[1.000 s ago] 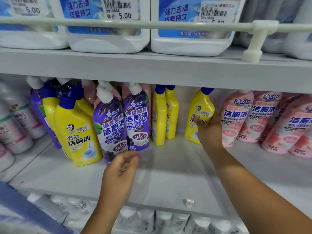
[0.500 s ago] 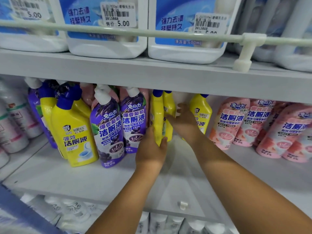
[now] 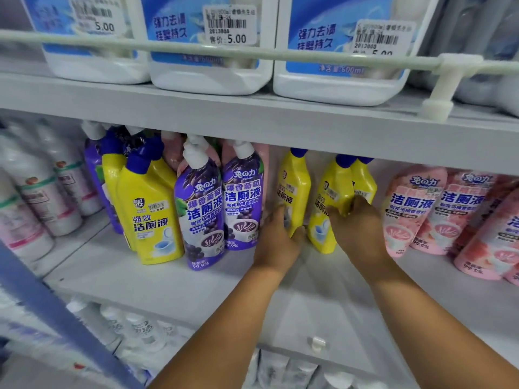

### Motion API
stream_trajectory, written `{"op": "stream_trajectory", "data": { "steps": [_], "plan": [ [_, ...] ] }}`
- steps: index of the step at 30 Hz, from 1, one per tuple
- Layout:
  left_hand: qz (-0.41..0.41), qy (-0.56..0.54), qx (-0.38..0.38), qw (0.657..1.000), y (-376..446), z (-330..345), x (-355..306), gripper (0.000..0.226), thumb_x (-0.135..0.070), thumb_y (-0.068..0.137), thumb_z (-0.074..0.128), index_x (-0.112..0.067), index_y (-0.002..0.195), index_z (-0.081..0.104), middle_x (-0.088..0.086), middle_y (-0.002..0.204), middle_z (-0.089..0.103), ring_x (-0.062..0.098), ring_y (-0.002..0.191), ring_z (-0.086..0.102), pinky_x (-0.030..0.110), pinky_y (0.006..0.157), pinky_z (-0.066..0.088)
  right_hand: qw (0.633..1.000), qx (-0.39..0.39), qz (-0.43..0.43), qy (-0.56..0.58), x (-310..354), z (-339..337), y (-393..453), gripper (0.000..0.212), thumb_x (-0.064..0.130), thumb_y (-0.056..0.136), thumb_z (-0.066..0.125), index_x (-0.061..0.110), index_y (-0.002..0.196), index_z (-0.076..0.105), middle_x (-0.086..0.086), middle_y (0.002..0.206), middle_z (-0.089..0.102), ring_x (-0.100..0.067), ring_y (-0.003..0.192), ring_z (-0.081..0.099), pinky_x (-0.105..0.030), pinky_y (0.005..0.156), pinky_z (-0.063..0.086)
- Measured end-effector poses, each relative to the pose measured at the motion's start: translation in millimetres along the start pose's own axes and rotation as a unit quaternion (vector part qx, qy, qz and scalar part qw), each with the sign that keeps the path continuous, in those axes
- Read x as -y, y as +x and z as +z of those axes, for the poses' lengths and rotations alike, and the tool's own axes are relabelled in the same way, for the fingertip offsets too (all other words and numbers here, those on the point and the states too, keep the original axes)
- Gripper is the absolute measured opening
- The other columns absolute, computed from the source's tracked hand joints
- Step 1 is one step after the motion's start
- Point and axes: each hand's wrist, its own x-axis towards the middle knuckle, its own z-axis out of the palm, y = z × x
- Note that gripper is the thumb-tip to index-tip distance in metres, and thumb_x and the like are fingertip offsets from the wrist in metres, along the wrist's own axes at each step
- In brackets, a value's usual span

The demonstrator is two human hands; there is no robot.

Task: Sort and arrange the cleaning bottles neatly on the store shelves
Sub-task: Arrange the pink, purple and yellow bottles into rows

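Observation:
On the middle shelf [image 3: 179, 287] my left hand [image 3: 276, 242] grips the lower part of a yellow bottle with a blue cap [image 3: 295, 189]. My right hand [image 3: 356, 223] holds a second yellow bottle [image 3: 330, 192], with a third yellow bottle [image 3: 365, 181] just behind it. To the left stand two purple bottles with white caps [image 3: 202, 209] [image 3: 243, 200] and a larger yellow bottle [image 3: 151, 217]. Pink bottles [image 3: 410, 209] fill the right side.
Big white jugs with blue labels [image 3: 213, 46] sit on the upper shelf behind a rail [image 3: 252, 53]. White bottles [image 3: 42, 197] stand at the far left. More white bottles [image 3: 134, 329] fill the shelf below. A blue post [image 3: 56, 313] crosses the lower left.
My left hand rose from the shelf front and took hold of a yellow bottle. My right hand moved from the lone yellow bottle and now holds a yellow bottle drawn apart from the left one.

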Motion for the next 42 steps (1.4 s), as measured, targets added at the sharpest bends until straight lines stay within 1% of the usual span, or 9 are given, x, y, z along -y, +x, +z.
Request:
{"op": "stream_trajectory", "data": {
  "steps": [2,6,9,15,21,28,34,39,42],
  "plan": [
    [0.004,-0.036,0.006,0.999,-14,-23,-3,0.048,-0.042,0.084,0.062,-0.028,0.130,0.062,-0.002,0.122,0.069,0.018,0.107,0.067,0.037,0.092,0.056,0.999,0.025,-0.010,-0.018,1,-10,-1,0.033,0.029,0.088,0.075,0.005,0.084,0.053,-0.018,0.078,0.057,-0.042,0.088,0.064,-0.030,0.068,0.033],
    [0.027,-0.096,-0.257,0.961,-70,-96,-1,0.017,-0.023,0.092,0.071,-0.029,0.107,0.066,-0.006,0.105,0.069,0.009,0.094,0.068,0.021,0.078,0.055,0.996,-0.028,-0.065,0.052,27,-26,-22,0.030,0.025,0.086,0.077,0.002,0.094,0.060,-0.019,0.090,0.066,-0.038,0.088,0.063,-0.030,0.072,0.040],
    [-0.029,-0.038,-0.369,0.928,-83,-140,12,0.034,-0.030,0.090,0.074,-0.021,0.119,0.059,-0.004,0.115,0.060,0.020,0.105,0.062,0.025,0.086,0.050,0.970,0.139,-0.044,0.195,75,0,-40,0.027,0.032,0.082,0.079,0.015,0.093,0.061,-0.003,0.089,0.068,-0.029,0.089,0.069,-0.043,0.081,0.055],
    [-0.065,-0.080,-0.197,0.975,-55,-143,35,0.041,-0.028,0.084,0.082,-0.026,0.118,0.060,-0.006,0.112,0.069,0.008,0.095,0.069,0.029,0.078,0.058,0.937,0.238,-0.047,0.253,114,75,-43,0.061,0.024,0.072,0.091,0.025,0.117,0.050,0.006,0.111,0.067,-0.010,0.098,0.067,-0.008,0.072,0.051],
    [-0.076,-0.072,-0.173,0.979,-50,-145,43,0.038,-0.026,0.084,0.081,-0.029,0.114,0.058,-0.013,0.103,0.072,0.010,0.089,0.068,0.029,0.074,0.052,0.931,0.235,-0.024,0.279,91,59,-43,0.064,0.035,0.058,0.094,0.029,0.114,0.063,0.004,0.109,0.077,-0.012,0.096,0.075,-0.044,0.090,0.061],
    [-0.039,-0.176,-0.079,0.980,-59,-104,10,0.033,-0.005,0.085,0.078,-0.020,0.110,0.062,-0.026,0.084,0.075,-0.013,0.076,0.069,0.006,0.062,0.049,0.948,0.121,0.025,0.293,28,-33,-61,0.040,0.014,0.073,0.089,0.023,0.108,0.070,0.007,0.097,0.079,-0.010,0.091,0.075,-0.031,0.078,0.060],
    [-0.038,-0.181,-0.013,0.983,-28,-49,-8,0.032,-0.009,0.085,0.079,-0.026,0.108,0.064,-0.010,0.099,0.079,0.005,0.087,0.075,0.022,0.069,0.058,0.960,0.070,0.030,0.269,-36,-71,-39,0.033,0.009,0.078,0.085,0.028,0.098,0.067,0.015,0.089,0.077,0.005,0.076,0.070,-0.022,0.069,0.053],
    [-0.029,-0.131,0.017,0.991,-12,-20,-16,0.030,-0.016,0.089,0.077,-0.025,0.113,0.062,-0.019,0.100,0.075,-0.008,0.090,0.070,0.009,0.074,0.051,0.962,0.105,0.003,0.253,-56,-62,-11,0.041,0.017,0.082,0.083,0.021,0.119,0.064,0.007,0.103,0.078,-0.007,0.091,0.075,-0.035,0.081,0.063],
    [-0.027,-0.106,0.032,0.993,-6,-16,-19,0.038,-0.026,0.089,0.076,-0.022,0.124,0.059,-0.014,0.111,0.075,-0.001,0.099,0.071,0.024,0.087,0.057,0.968,0.111,-0.028,0.224,-58,-53,1,0.055,0.038,0.078,0.082,0.027,0.126,0.058,0.008,0.110,0.076,-0.014,0.099,0.074,-0.045,0.090,0.060]
  ]
}}
